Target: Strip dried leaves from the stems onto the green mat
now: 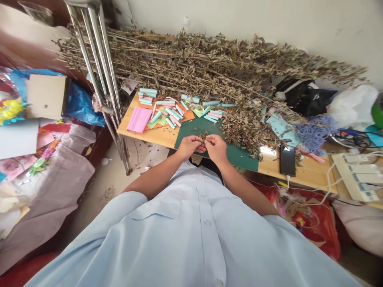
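Fingers (200, 140) of the left hand (189, 146) and fingers (209, 140) of the right hand (216, 148): pressed together, pinching a small dried sprig (204, 136) from both sides, tips close. Sprig brown and crumpled, leaves shrivelled, held in the air just above a dark green mat (236, 153).

On the mat's far side, a loose heap of dried leaves (245, 127). Left of the hands, on orange paper (187, 115), rows of light blue paper rolls (173, 113) and thinner pink rolls; beside them a pink paper sheet (139, 119). Behind everything, a long mass of dried leafy stems (191, 63) lying across the wooden table (299, 169) and reaching toward a white wall (239, 20).

Right along the table: a smartphone (287, 160) with a cable, a light blue card (283, 129), a tangle of blue cord (314, 133), a black bag (305, 97). Further right, a white power strip (356, 177).

Left of the table, metal crutches (98, 67) standing tilted on a tiled floor (110, 187). Beyond them, a bed with rumpled mauve bedding (44, 179) and a cardboard box (46, 95). Below the table's right end, a red bag (311, 223). Pale blue button shirt (194, 223) filling the foreground.
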